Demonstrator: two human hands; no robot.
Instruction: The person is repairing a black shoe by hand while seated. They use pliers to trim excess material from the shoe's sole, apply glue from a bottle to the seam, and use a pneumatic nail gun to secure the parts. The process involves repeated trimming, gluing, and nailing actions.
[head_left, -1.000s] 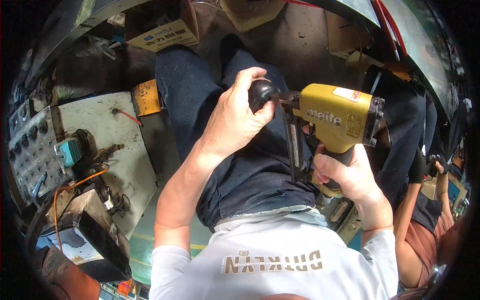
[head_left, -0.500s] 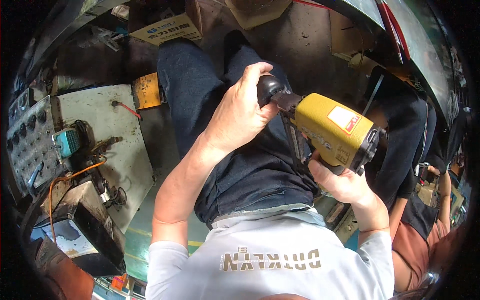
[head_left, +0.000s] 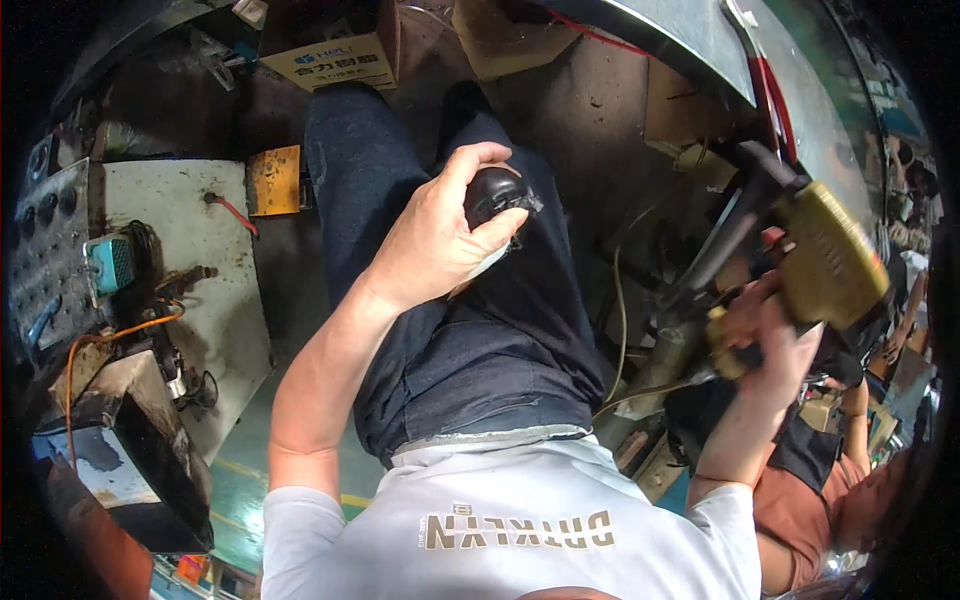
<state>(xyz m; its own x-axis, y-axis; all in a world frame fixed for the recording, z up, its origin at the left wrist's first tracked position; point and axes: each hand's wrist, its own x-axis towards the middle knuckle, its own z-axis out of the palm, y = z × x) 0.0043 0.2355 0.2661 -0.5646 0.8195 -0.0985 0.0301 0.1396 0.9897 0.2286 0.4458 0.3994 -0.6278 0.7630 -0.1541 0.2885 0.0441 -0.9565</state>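
Note:
My left hand (head_left: 430,235) is wrapped round a black, rounded, glossy piece (head_left: 492,190) above my lap. Its thumb presses on the near side, and some ragged material shows at the right edge. What kind of part it is, I cannot tell. Out to the right, my right hand (head_left: 768,325) grips the handle of a yellow pneumatic stapler (head_left: 832,260). The tool is tilted and slightly blurred, well apart from the black piece. Its long dark magazine points up and to the left.
Cardboard boxes (head_left: 330,62) stand beyond my knees. To the left is a pale stained panel (head_left: 200,230) with a teal device (head_left: 108,265) and an orange cable (head_left: 120,350) beside it. A metal table edge (head_left: 690,40) curves along the upper right. Another person (head_left: 800,500) sits close on my right.
The stapler has swung away from the black piece, out to the right with my right hand. My left hand still holds the piece, slightly lower and further left in the picture.

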